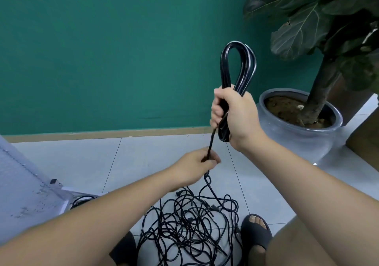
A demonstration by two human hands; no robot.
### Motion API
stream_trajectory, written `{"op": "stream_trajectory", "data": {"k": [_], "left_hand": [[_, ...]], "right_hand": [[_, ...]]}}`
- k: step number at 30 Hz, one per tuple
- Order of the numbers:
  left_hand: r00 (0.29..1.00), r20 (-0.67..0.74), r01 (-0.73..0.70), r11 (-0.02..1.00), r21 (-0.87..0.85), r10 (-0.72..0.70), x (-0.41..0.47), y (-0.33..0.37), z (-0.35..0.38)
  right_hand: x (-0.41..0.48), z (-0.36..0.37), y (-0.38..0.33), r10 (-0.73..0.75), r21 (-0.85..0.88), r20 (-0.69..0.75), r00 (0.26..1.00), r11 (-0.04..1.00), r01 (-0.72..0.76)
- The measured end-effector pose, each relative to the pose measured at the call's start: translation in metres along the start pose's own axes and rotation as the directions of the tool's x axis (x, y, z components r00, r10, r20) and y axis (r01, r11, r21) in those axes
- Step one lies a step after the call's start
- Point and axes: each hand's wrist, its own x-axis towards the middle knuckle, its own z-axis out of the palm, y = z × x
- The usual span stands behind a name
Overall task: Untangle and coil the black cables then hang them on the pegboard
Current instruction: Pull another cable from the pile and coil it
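My right hand (235,115) grips a bundle of black cable loops (238,67) held upright in front of the green wall. One strand runs down from that coil into my left hand (200,166), which pinches it just below. From there the strand drops into a tangled heap of black cables (190,229) on the tiled floor between my feet. The white pegboard (22,183) leans at the left edge, with a bit of black cable under its corner.
A grey pot (303,134) with a large-leaved plant (320,19) stands at the right, close to my right arm. My sandalled foot (256,231) rests beside the heap. A wooden piece of furniture (365,142) sits at the far right.
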Motion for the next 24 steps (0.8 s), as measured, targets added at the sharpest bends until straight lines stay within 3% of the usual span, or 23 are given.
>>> {"op": "stream_trajectory", "data": {"k": [3,6,9,12,15,18,21,24], "left_hand": [[0.999,0.023,0.033,0.999,-0.01,-0.033,-0.002,-0.013,0.013],[0.998,0.058,0.03,0.994,-0.101,-0.024,-0.01,-0.011,0.015],[0.994,0.093,-0.049,0.996,-0.072,0.055,-0.024,0.005,0.018],[0.992,0.084,-0.096,0.995,-0.003,0.095,-0.04,0.023,0.022],[0.983,0.001,-0.179,0.957,0.228,0.184,-0.052,0.041,0.014],[0.952,-0.069,-0.262,0.911,0.32,0.298,-0.058,0.052,-0.004],[0.916,-0.163,-0.318,0.912,0.26,0.366,-0.06,0.058,-0.028],[0.885,-0.245,-0.351,0.913,0.206,0.396,-0.063,0.061,-0.049]], "right_hand": [[0.001,0.001,-0.005,-0.089,-0.001,-0.089,0.992,0.996,0.089],[0.01,-0.002,-0.004,-0.25,-0.165,-0.231,0.94,0.963,0.215],[0.022,-0.015,-0.002,-0.353,-0.329,-0.313,0.882,0.911,0.247],[0.03,-0.028,0.006,-0.384,-0.465,-0.276,0.881,0.856,0.227],[0.035,-0.037,0.019,-0.426,-0.681,-0.139,0.894,0.697,0.226],[0.034,-0.038,0.029,-0.314,-0.794,0.029,0.949,0.57,0.213],[0.028,-0.034,0.038,-0.13,-0.844,0.151,0.98,0.5,0.197],[0.015,-0.027,0.046,0.048,-0.807,0.244,0.968,0.563,0.176]]}}
